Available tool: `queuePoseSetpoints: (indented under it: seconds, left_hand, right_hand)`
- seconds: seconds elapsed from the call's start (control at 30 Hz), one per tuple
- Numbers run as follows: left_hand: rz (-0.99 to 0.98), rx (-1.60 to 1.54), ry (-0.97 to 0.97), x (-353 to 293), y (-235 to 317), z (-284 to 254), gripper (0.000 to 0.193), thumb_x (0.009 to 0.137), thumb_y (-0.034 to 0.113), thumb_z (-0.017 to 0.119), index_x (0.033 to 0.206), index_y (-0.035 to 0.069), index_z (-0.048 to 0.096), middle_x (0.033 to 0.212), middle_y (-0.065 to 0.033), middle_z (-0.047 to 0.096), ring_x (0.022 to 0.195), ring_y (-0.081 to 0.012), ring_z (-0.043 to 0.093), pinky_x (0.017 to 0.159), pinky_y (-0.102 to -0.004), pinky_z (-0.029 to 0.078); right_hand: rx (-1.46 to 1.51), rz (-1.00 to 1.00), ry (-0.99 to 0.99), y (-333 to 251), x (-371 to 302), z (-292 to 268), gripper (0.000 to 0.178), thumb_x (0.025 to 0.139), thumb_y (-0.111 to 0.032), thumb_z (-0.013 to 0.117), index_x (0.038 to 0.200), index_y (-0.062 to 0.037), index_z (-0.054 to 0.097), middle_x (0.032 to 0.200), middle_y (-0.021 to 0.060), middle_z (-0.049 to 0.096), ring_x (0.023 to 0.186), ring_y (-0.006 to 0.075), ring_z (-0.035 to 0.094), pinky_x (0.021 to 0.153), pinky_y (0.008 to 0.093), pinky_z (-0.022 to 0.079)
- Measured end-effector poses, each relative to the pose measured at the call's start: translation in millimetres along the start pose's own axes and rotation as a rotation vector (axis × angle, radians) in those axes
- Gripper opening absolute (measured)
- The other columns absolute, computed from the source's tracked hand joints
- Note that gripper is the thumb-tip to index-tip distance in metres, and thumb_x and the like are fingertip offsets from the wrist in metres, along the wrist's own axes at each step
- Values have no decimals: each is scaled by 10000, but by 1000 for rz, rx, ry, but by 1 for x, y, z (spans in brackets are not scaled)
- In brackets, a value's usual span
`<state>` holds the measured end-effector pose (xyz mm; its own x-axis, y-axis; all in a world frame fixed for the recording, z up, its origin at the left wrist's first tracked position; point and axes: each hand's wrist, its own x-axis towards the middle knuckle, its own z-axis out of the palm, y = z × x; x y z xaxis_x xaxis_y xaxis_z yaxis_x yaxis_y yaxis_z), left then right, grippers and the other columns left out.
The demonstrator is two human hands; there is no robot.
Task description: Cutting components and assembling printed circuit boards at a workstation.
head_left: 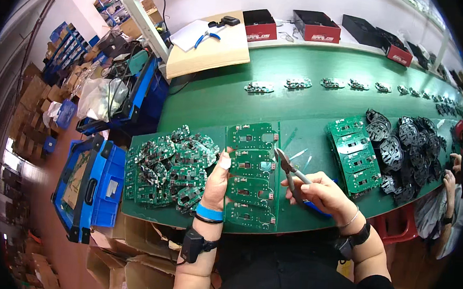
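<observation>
My left hand [217,184], with white wrapping on its thumb, grips the left edge of a green circuit board panel [248,170]. Several boards are joined in a column in that panel, held over the table's front. In my right hand [322,193] is a pair of cutting pliers [290,171] with grey handles. Their jaws point up and left, at the panel's right edge near the top board; whether they touch it I cannot tell. Left of the panel lies a heap of separate circuit boards [173,167]. To the right is a stack of whole panels [353,155].
Black plastic shells [403,146] pile up at the right, near another person's hands [451,178]. Small boards [298,83] form a row across the green table [207,108]. Blue-handled cutters [207,37] rest on cardboard at the back. Blue crates [109,189] stand left.
</observation>
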<state>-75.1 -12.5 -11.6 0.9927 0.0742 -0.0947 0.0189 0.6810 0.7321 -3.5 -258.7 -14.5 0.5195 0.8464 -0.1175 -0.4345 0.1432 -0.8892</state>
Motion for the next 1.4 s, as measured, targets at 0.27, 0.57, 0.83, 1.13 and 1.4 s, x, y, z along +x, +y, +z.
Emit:
queuePoseSetpoints:
  seconds: [0.27, 0.57, 0.83, 1.13, 1.4]
  left_hand:
    - [91, 364, 135, -4, 3, -7, 433, 975, 284, 374, 1315, 17, 351, 1230, -76, 477, 1076, -135, 483, 907, -256, 403]
    - [-9, 191, 62, 0, -4, -3, 428, 969, 321, 374, 1306, 57, 371, 1172, -75, 518, 1005, -145, 545, 823, -280, 473]
    - [93, 76, -28, 3, 23, 0, 394, 979, 315, 319, 1300, 90, 354, 1155, -101, 526, 966, -201, 584, 768, -346, 533]
    - [221, 187, 161, 9, 33, 0, 384, 980, 278, 340, 1301, 70, 370, 1159, -82, 523, 998, -173, 552, 815, -320, 499]
    - [68, -66, 10, 19, 15, -13, 440, 968, 363, 313, 1332, 117, 324, 1222, -140, 500, 974, -274, 586, 768, -434, 532]
  right_hand:
    - [-271, -78, 224, -7, 3, -5, 357, 843, -187, 539, 1136, 16, 558, 975, 39, 612, 904, 92, 526, 815, 252, 418]
    - [142, -2, 46, -3, 2, -4, 380, 864, -204, 514, 1146, 50, 542, 900, 98, 619, 788, 151, 585, 751, 257, 463]
    - [-324, 62, 56, -5, -16, 0, 430, 877, -260, 516, 1204, 19, 505, 1041, 71, 591, 995, 113, 509, 880, 247, 388]
    - [-503, 85, -6, -3, -24, 24, 366, 868, -206, 552, 1167, 2, 509, 864, 2, 484, 792, 73, 426, 683, 228, 368]
    - [192, 189, -207, 17, -26, 17, 472, 880, -331, 520, 1149, 57, 523, 931, 104, 606, 845, 166, 581, 759, 291, 464]
